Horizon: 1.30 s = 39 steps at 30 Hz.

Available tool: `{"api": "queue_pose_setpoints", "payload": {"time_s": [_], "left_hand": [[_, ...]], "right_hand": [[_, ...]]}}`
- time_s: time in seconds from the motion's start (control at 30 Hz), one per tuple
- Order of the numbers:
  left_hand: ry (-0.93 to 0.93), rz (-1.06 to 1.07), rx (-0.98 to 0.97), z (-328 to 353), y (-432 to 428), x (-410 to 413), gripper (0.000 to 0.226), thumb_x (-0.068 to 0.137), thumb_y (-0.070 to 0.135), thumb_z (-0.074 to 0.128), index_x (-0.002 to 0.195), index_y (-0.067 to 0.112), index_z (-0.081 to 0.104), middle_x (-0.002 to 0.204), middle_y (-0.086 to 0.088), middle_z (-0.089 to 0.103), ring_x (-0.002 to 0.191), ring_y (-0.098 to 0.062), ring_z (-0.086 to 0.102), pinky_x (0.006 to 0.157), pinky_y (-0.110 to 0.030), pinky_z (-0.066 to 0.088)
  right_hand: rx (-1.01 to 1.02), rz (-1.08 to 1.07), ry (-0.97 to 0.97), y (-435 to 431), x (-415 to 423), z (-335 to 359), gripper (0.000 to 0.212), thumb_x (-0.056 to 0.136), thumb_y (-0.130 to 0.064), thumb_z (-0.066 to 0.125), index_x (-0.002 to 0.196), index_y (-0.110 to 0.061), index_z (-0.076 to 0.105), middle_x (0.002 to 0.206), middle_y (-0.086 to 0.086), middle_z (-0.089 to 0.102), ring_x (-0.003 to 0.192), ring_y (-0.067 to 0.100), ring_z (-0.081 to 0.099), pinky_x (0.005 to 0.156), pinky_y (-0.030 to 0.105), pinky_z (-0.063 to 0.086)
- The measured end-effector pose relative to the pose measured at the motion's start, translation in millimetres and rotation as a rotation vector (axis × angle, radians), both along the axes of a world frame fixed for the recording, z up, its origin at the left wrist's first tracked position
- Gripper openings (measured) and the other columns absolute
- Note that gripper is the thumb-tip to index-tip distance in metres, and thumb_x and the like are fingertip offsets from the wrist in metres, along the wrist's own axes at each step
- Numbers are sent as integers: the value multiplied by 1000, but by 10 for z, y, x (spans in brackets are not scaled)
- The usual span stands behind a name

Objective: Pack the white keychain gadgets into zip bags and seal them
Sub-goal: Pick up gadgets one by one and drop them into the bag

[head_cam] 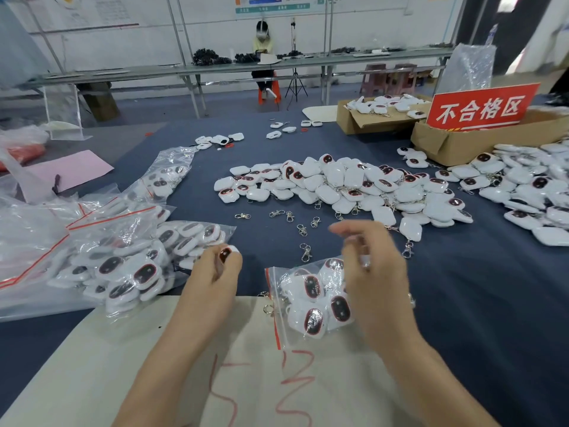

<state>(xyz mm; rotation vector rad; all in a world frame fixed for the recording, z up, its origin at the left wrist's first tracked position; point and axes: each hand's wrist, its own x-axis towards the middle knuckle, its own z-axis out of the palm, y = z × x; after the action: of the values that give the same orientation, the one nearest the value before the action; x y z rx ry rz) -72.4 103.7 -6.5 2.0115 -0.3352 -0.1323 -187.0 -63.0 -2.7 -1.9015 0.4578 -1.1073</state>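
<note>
White glossy gadget (pixel 226 253) being pinched in left hand (pixel 215 274); blurred right hand (pixel 374 266), grip indeterminable, being held over clear zip bag (pixel 275 309) at table's (pixel 462 288) near edge. Red sign (pixel 480 107) being displayed: 不合格区.

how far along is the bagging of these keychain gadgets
Done: filled zip bags piled at left. In hand: the left hand holds one gadget; a part-filled bag lies under the blurred right hand. Left: the big loose pile, so plenty remains.

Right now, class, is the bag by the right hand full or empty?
Filled: the bag holds several white gadgets, seen through its clear plastic.
</note>
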Motion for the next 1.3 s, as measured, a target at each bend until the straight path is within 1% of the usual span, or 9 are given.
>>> {"api": "queue_pose_setpoints", "payload": {"time_s": [0.13, 0.3, 0.43, 0.57, 0.67, 0.8, 1.03, 1.2, 1.3], "left_hand": [[-56, -96, 83, -11, 40, 77, 12, 99, 27, 60, 109, 33, 64, 84, 14, 60, 66, 7, 53, 62, -8, 38], [32, -203, 73, -37, 87, 137, 18, 101, 16, 58, 109, 24, 72, 55, 18, 60, 51, 0, 51, 50, -15, 40], [292, -237, -39, -11, 140, 110, 17, 94, 25, 69, 103, 11, 71, 58, 6, 62, 50, -7, 51, 44, -15, 39], [457, -344, -127, 65, 217, 79, 28, 84, 28, 74, 104, 7, 74, 71, -10, 64, 61, -17, 56, 55, -19, 47], [502, -455, -200, 93, 181, 28, 24, 85, 24, 70, 105, 13, 78, 85, -14, 64, 71, -19, 55, 71, -26, 47], [466, -574, -272, 81, 23, -125, 18, 96, 3, 60, 108, 2, 73, 82, -6, 69, 67, -10, 60, 65, -18, 48], [522, -447, -407, 17, -144, -199, 28, 95, -12, 49, 119, -6, 63, 87, -21, 57, 73, -25, 53, 65, -25, 45], [513, -288, -522, 60, -154, -180, 26, 95, -9, 47, 90, 0, 71, 78, -19, 68, 59, -20, 58, 49, -23, 47], [436, -107, -617, 24, -164, -115, 29, 94, -10, 41, 86, 4, 64, 74, -16, 71, 54, -18, 58, 44, -23, 45]], "right_hand": [[-633, 165, 236, 247, 29, -165, 44, 74, 3, 57, 100, -26, 77, 115, 3, 68, 102, 27, 63, 89, 41, 51], [-846, 267, 368, 332, 43, -194, 33, 70, -5, 53, 82, -27, 74, 122, 6, 68, 112, 30, 64, 102, 40, 47], [-795, 216, 315, 310, 48, -210, 23, 72, -1, 59, 75, -23, 67, 118, 4, 68, 109, 27, 62, 98, 37, 45], [-744, 133, 231, 304, 81, -243, 19, 73, -3, 69, 73, -22, 67, 113, 2, 69, 101, 24, 62, 91, 31, 38], [-727, 101, 164, 317, 105, -245, 19, 82, -10, 57, 72, -23, 66, 110, -2, 68, 98, 20, 58, 89, 30, 38], [-736, 82, 86, 349, 118, -226, 21, 82, -10, 53, 70, -22, 65, 106, -3, 68, 92, 20, 59, 86, 31, 42], [-745, 135, 60, 309, 98, -216, 21, 85, -11, 54, 76, -22, 70, 107, -1, 69, 93, 22, 62, 87, 39, 47], [-505, 23, -6, -25, 68, -110, 29, 87, -8, 47, 96, -21, 72, 110, -4, 66, 98, 14, 55, 91, 32, 42], [-313, -208, 68, -470, -15, -128, 34, 91, -2, 49, 112, -21, 69, 110, -1, 63, 97, 13, 48, 88, 42, 48]]}}
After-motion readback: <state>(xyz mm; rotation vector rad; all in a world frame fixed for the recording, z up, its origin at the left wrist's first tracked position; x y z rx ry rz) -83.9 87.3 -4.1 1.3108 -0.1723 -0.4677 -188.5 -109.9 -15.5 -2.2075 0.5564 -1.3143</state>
